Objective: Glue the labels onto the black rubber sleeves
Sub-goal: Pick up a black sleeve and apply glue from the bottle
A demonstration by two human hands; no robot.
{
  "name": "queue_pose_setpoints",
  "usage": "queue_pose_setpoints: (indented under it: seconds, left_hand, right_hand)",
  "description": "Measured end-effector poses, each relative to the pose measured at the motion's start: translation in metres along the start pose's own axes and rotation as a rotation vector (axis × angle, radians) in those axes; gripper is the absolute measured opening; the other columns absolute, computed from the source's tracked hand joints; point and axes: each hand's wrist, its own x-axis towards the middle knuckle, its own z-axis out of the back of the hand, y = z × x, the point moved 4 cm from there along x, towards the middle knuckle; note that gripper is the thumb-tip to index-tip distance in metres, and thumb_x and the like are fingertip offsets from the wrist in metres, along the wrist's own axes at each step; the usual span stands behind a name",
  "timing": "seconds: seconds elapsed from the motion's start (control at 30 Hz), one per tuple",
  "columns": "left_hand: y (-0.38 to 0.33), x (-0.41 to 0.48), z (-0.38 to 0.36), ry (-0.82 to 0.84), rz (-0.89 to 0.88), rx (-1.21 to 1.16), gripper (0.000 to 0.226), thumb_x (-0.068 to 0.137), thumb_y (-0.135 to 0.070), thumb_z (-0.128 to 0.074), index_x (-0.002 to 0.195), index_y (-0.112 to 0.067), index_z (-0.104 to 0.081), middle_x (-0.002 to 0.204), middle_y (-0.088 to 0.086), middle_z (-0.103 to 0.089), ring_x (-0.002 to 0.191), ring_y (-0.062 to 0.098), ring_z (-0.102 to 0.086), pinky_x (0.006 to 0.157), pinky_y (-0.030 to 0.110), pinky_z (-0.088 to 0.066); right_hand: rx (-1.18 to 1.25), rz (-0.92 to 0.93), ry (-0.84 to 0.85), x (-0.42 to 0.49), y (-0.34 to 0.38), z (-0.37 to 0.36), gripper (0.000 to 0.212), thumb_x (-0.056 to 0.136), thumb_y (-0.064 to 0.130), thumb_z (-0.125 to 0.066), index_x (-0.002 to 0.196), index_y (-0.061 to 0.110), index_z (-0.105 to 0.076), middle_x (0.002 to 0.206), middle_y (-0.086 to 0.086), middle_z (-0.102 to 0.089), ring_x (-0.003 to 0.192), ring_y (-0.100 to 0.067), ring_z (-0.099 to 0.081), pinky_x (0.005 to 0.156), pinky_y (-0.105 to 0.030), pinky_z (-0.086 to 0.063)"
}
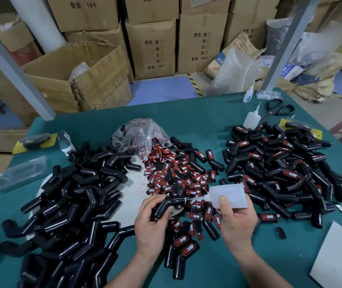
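Black rubber sleeve (171, 202), glossy, bent, in left hand's (151, 223) grip; bottle (228, 194) in right hand's (237, 221).

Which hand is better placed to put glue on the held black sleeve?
The right hand: it grips the translucent plastic squeeze bottle, whose nozzle points at the bent black rubber sleeve that the left hand holds.

Glossy black rubber sleeves (66, 204), translucent plastic glue bottle (229, 196), matt green tabletop (207, 113).
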Motion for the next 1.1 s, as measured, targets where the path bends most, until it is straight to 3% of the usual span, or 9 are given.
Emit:
queue_pose_setpoints:
  seconds: [0.07,0.2,0.43,0.67,0.8,1.1]
  left_hand:
    - [0.0002,0.0005,-0.0003,-0.004,0.009,-0.004,0.042,0.075,-0.027,-0.081,0.106,-0.054,-0.072,0.116,-0.019,-0.07,0.116,0.004,-0.065,0.101,0.015,-0.048]
    - [0.0011,0.0006,0.0007,-0.01,0.012,0.003,0.041,0.076,-0.027,-0.081,0.107,-0.053,-0.072,0.117,-0.019,-0.07,0.117,0.006,-0.065,0.102,0.015,-0.047]
    - [0.0001,0.0014,0.0009,-0.013,-0.001,0.005,0.037,0.078,-0.031,-0.081,0.109,-0.05,-0.072,0.118,-0.016,-0.071,0.118,0.009,-0.065,0.103,0.017,-0.047]
    - [0.0,-0.0001,0.0024,-0.017,0.033,0.014,0.038,0.077,-0.031,-0.081,0.109,-0.051,-0.072,0.119,-0.016,-0.07,0.12,0.01,-0.064,0.107,0.029,-0.05]
    - [-0.0008,-0.0011,0.0018,-0.008,0.071,0.008,0.038,0.077,-0.03,-0.081,0.108,-0.05,-0.072,0.119,-0.017,-0.069,0.12,0.01,-0.064,0.107,0.042,-0.05]
    - [-0.0058,-0.0008,0.0016,-0.018,0.086,-0.004,0.041,0.077,-0.026,-0.081,0.108,-0.051,-0.072,0.119,-0.017,-0.07,0.12,0.01,-0.064,0.108,0.05,-0.051]
  right_hand:
    - [0.006,-0.003,-0.002,0.002,0.0002,0.0007,0.033,0.086,-0.013,-0.067,0.09,0.019,-0.06,0.078,0.024,-0.071,0.07,0.008,-0.066,0.062,-0.007,-0.049]
    - [0.039,0.038,-0.035,0.0018,0.0078,-0.0003,0.015,0.08,0.016,-0.07,0.091,0.021,-0.061,0.079,0.025,-0.071,0.071,0.009,-0.066,0.062,-0.007,-0.049]
    - [0.04,0.025,-0.016,0.0012,0.0016,-0.0002,0.016,0.08,0.012,-0.066,0.092,0.021,-0.061,0.081,0.022,-0.072,0.073,0.006,-0.067,0.065,-0.009,-0.051]
    - [0.054,0.029,-0.015,0.0011,0.0011,0.0012,0.019,0.078,0.025,-0.074,0.092,0.022,-0.062,0.082,0.019,-0.073,0.073,0.003,-0.067,0.064,-0.011,-0.052]
    - [0.05,0.019,-0.009,0.0005,-0.0012,0.001,0.014,0.08,0.015,-0.068,0.091,0.021,-0.061,0.08,0.018,-0.072,0.072,0.003,-0.067,0.063,-0.012,-0.052]
    - [0.028,0.052,-0.036,0.0037,0.0046,0.0023,0.017,0.08,0.013,-0.066,0.092,0.025,-0.061,0.08,0.024,-0.072,0.071,0.007,-0.067,0.061,-0.007,-0.049]
